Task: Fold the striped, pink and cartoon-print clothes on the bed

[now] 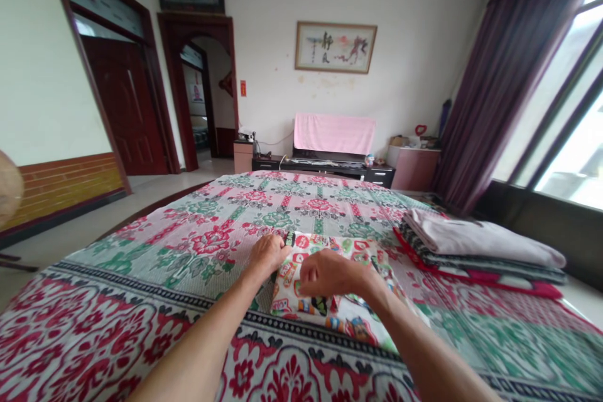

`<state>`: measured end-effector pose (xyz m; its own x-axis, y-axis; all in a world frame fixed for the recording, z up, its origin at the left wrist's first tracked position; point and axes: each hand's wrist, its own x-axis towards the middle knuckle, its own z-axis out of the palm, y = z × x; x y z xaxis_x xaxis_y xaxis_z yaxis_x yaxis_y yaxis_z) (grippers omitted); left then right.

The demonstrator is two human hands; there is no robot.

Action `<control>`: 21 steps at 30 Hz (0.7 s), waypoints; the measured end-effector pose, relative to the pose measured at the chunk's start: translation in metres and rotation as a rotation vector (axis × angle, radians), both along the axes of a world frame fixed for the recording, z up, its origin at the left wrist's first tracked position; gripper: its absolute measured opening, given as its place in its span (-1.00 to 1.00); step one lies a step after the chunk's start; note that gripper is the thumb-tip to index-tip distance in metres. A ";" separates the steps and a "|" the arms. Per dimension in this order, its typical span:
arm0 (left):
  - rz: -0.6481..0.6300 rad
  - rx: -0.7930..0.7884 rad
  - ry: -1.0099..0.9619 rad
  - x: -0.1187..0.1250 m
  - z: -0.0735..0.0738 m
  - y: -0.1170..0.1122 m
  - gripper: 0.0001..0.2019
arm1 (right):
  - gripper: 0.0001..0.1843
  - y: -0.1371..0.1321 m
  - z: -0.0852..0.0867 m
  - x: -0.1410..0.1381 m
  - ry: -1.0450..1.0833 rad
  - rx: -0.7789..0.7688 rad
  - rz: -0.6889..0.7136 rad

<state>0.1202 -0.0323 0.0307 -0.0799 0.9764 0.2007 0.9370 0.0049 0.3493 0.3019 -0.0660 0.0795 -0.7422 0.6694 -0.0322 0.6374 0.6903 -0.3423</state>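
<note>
A white cloth (358, 326) with a colourful cartoon print lies folded on the flowered cover in front of me. My left hand (269, 254) is closed at its upper left corner, thumb and fingers pinching the edge. Over the middle of the cloth, my right hand (332, 273) is bent inward with its fingers curled. Whether fabric is caught inside those curled fingers is hidden. Part of the cloth is covered by the right hand and forearm.
The flowered cover (198, 248) spreads over a large flat surface. To the right sits a stack of folded blankets (485, 248). Beyond the far edge stand a low black cabinet (379, 174) and a pink cloth (334, 132) draped over something. A purple curtain (490, 75) hangs by the window.
</note>
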 end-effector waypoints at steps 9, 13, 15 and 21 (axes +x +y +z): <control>-0.002 -0.011 0.037 0.002 -0.006 0.006 -0.78 | -0.71 -0.023 0.002 -0.014 -0.282 0.208 0.058; 0.011 0.047 -0.016 0.002 -0.001 0.010 -0.80 | -0.75 -0.019 0.005 -0.011 -0.210 0.213 0.084; 0.041 0.081 -0.073 -0.003 0.002 0.013 -0.82 | -0.77 -0.015 0.005 -0.013 -0.139 0.181 0.082; 0.123 0.124 -0.334 -0.040 0.001 0.025 -0.83 | -0.73 -0.012 -0.013 -0.036 0.077 0.233 -0.026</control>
<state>0.0798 -0.0075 0.0315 -0.2759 0.9253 0.2601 0.7666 0.0487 0.6403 0.2655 -0.0782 0.0665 -0.7192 0.6708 0.1813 0.6340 0.7402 -0.2238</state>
